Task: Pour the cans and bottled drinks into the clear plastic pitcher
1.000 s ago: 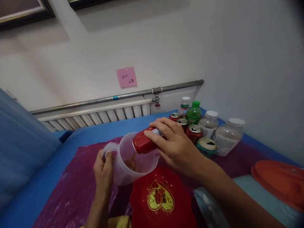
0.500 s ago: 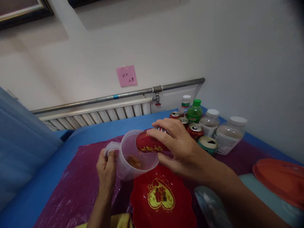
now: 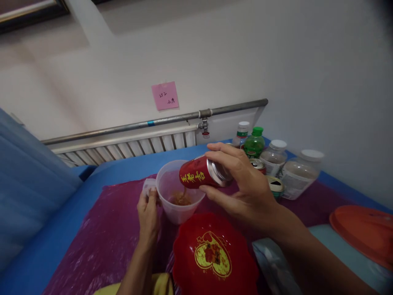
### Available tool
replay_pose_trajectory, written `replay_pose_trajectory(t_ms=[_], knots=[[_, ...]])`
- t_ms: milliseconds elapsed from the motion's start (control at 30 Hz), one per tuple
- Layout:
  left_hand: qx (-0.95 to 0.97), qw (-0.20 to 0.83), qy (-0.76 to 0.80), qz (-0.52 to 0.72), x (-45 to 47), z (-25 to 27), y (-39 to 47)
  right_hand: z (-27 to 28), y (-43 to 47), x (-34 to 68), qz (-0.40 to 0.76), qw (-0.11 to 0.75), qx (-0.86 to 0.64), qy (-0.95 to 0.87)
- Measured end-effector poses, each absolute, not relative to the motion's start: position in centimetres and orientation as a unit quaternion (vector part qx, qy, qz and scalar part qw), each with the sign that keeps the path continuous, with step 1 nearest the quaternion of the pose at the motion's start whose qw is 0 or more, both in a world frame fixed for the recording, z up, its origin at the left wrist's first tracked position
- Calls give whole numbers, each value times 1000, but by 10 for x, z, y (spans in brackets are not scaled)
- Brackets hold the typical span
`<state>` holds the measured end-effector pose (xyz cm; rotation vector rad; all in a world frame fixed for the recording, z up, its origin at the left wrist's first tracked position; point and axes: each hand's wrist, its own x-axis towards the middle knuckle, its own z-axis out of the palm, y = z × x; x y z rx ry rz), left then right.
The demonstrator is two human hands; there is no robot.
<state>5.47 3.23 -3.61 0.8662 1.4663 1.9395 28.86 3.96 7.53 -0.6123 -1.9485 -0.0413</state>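
Observation:
My left hand (image 3: pixel 149 213) is closed round the handle of a translucent plastic pitcher (image 3: pixel 179 216). In my right hand (image 3: pixel 242 180) is a red drink can (image 3: pixel 196 173) with yellow characters, tipped on its side with its mouth over the pitcher's opening. A thin brown stream runs from the can into brown liquid (image 3: pixel 181 198) at the pitcher's bottom. Just in front of the pitcher lies a red scalloped tray (image 3: pixel 190 262) with a gold heart design.
Behind my right hand stand a green bottle (image 3: pixel 254 143), a clear bottle (image 3: pixel 241 134), opened cans (image 3: pixel 275 185) and two white-capped jars (image 3: pixel 301 174). An orange lid (image 3: pixel 362 233) lies at the right. Purple plastic sheeting (image 3: pixel 116 229) covers part of the blue table (image 3: pixel 138 164); a radiator (image 3: pixel 147 146) is behind it.
My right hand has tipped the can more steeply, its base now higher, and a stream shows. The pitcher and my left hand have tilted or shifted slightly.

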Motion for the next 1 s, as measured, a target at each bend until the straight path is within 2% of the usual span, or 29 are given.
replay_pose_trajectory(t_ms=[467, 1000], knots=[[288, 369, 507, 724, 64, -42, 41, 74, 44, 288, -70, 547, -256, -794], [349, 341, 536, 689, 64, -26, 29, 68, 47, 284, -74, 540, -255, -799]])
